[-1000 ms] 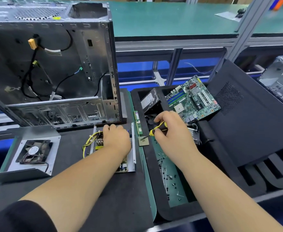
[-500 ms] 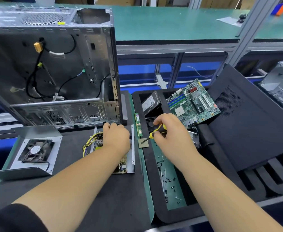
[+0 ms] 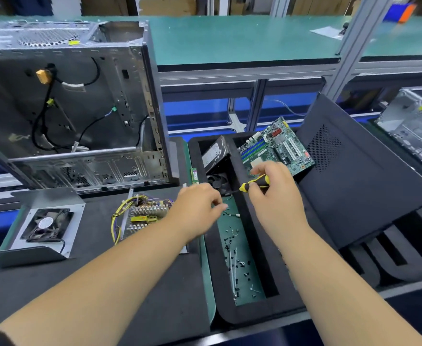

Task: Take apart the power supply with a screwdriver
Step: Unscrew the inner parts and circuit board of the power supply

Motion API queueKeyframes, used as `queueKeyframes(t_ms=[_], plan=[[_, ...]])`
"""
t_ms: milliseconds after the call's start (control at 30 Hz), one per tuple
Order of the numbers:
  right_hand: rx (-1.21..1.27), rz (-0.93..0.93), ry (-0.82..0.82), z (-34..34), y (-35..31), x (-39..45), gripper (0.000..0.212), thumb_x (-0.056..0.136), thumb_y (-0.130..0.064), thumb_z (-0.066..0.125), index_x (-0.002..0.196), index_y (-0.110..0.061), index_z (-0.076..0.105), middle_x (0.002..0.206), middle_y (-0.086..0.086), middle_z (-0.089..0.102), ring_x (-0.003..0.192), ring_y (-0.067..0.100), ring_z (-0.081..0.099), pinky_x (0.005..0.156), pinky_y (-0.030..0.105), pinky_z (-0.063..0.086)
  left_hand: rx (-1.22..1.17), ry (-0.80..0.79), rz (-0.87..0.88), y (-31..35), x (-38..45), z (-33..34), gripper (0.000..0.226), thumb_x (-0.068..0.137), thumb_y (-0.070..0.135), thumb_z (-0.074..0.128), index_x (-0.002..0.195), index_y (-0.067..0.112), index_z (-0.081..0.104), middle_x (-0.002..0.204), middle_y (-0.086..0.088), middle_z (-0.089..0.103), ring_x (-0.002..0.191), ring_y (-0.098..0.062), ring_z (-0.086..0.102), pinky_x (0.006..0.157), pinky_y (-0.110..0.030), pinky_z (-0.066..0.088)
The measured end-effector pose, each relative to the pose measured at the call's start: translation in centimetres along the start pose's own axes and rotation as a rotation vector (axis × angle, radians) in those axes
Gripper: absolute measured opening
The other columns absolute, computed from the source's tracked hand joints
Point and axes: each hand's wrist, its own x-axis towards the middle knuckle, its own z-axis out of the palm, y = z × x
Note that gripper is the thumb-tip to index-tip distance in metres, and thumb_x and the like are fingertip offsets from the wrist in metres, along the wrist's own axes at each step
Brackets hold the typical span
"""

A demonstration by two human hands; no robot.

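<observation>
The opened power supply shows its circuit board (image 3: 145, 216) with yellow wires, lying on the black mat left of centre. Its metal cover with a fan (image 3: 47, 226) lies further left. My right hand (image 3: 277, 203) grips a yellow-and-black screwdriver (image 3: 257, 182) whose shaft points left, over the foam tray. My left hand (image 3: 200, 206) is off the board, just right of it. Its thumb and fingers pinch together beside the screwdriver tip, seemingly on a tiny screw.
A black foam tray (image 3: 212, 258) holds several loose screws (image 3: 239, 260), a hard drive (image 3: 214, 152), a fan and a motherboard (image 3: 274, 148). An empty computer case (image 3: 67, 108) stands at the back left. A black side panel (image 3: 354, 171) leans at the right.
My left hand lifted off the power supply board and moved right to the screwdriver tip above the screw compartment. My right hand moved slightly right with the screwdriver.
</observation>
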Motion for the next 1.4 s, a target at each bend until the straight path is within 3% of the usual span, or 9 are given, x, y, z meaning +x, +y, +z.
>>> queueKeyframes(t_ms=[100, 233, 433, 567, 767, 967, 1067, 1200, 1400], plan=[[0.007, 0.01, 0.002, -0.8, 0.7, -0.4, 0.022, 0.085, -0.004, 0.06, 0.101, -0.02, 0.057, 0.104, -0.006, 0.051, 0.089, 0.009, 0.055, 0.074, 0.017, 0.04, 0.028, -0.005, 0.029, 1.2, 0.1, 1.8, 0.019, 0.091, 0.048, 0.063, 0.1, 0.033, 0.069, 0.106, 0.006, 0.059, 0.109, -0.021, 0.054, 0.1, -0.041, 0.038], [0.031, -0.008, -0.018, -1.1, 1.3, -1.0, 0.021, 0.088, -0.006, 0.06, 0.101, -0.022, 0.055, 0.103, -0.01, 0.048, 0.088, 0.006, 0.055, 0.074, 0.019, 0.042, 0.001, 0.016, 0.006, 1.2, -0.5, 2.9, 0.042, 0.087, 0.051, 0.066, 0.126, 0.037, 0.061, 0.121, 0.01, 0.058, 0.118, -0.018, 0.052, 0.105, -0.042, 0.036], [0.133, -0.068, -0.062, 0.1, 1.6, -1.7, 0.024, 0.091, -0.006, 0.061, 0.101, -0.027, 0.053, 0.103, -0.012, 0.049, 0.091, -0.011, 0.054, 0.072, 0.003, 0.035, -0.179, 0.374, -0.06, -1.8, -3.6, 2.0, 0.017, 0.091, 0.023, 0.065, 0.108, 0.025, 0.068, 0.107, 0.007, 0.062, 0.109, -0.019, 0.055, 0.098, -0.04, 0.043], [0.255, -0.076, -0.126, 1.6, 1.1, -2.0, 0.029, 0.092, -0.007, 0.061, 0.099, -0.034, 0.053, 0.106, -0.015, 0.05, 0.092, -0.001, 0.061, 0.071, 0.012, 0.041, -0.22, 0.48, -0.174, -4.0, -6.0, 2.1, 0.019, 0.089, 0.01, 0.064, 0.108, 0.015, 0.066, 0.104, 0.005, 0.056, 0.104, -0.018, 0.054, 0.094, -0.034, 0.043], [0.352, -0.118, -0.202, 3.6, -1.1, -2.6, 0.024, 0.089, -0.015, 0.06, 0.097, -0.036, 0.053, 0.107, -0.006, 0.057, 0.093, 0.009, 0.067, 0.079, 0.032, 0.052, -0.206, 0.428, -0.244, -6.6, -9.2, 3.6, 0.045, 0.075, -0.006, 0.059, 0.115, 0.014, 0.06, 0.118, 0.0, 0.054, 0.117, -0.019, 0.049, 0.105, -0.037, 0.04], [0.3, -0.165, -0.312, 6.0, -2.5, -4.0, 0.02, 0.086, -0.021, 0.058, 0.1, -0.035, 0.053, 0.101, -0.01, 0.058, 0.094, 0.015, 0.064, 0.082, 0.04, 0.052, 0.176, 0.333, -0.049, -9.4, -11.8, 6.7, 0.074, 0.068, 0.024, 0.078, 0.135, 0.007, 0.053, 0.141, -0.013, 0.047, 0.136, -0.033, 0.035, 0.119, -0.05, 0.018], [0.203, -0.198, -0.359, 7.4, -2.7, -4.7, 0.023, 0.088, -0.011, 0.061, 0.101, -0.029, 0.056, 0.101, -0.012, 0.054, 0.089, 0.006, 0.059, 0.08, 0.033, 0.05, 0.21, 0.336, -0.023, -10.5, -12.0, 7.5, 0.084, 0.071, 0.035, 0.08, 0.144, 0.015, 0.044, 0.148, -0.012, 0.041, 0.141, -0.032, 0.03, 0.12, -0.048, 0.01], [0.086, -0.198, -0.423, 8.8, -3.2, -5.5, 0.025, 0.089, -0.015, 0.059, 0.099, -0.036, 0.051, 0.099, -0.016, 0.048, 0.085, 0.005, 0.056, 0.074, 0.032, 0.05, 0.191, 0.359, -0.025, -11.1, -11.6, 7.9, 0.086, 0.076, 0.046, 0.076, 0.149, 0.024, 0.034, 0.154, -0.01, 0.036, 0.144, -0.03, 0.026, 0.12, -0.047, 0.009], [-0.006, -0.217, -0.438, 9.7, -3.6, -5.5, 0.023, 0.09, -0.016, 0.058, 0.106, -0.032, 0.053, 0.103, -0.016, 0.047, 0.08, 0.009, 0.057, 0.075, 0.039, 0.052, 0.146, 0.409, -0.061, -11.2, -11.1, 8.3, 0.087, 0.084, 0.047, 0.064, 0.152, 0.007, 0.03, 0.153, -0.008, 0.039, 0.143, -0.024, 0.024, 0.121, -0.042, 0.006]])
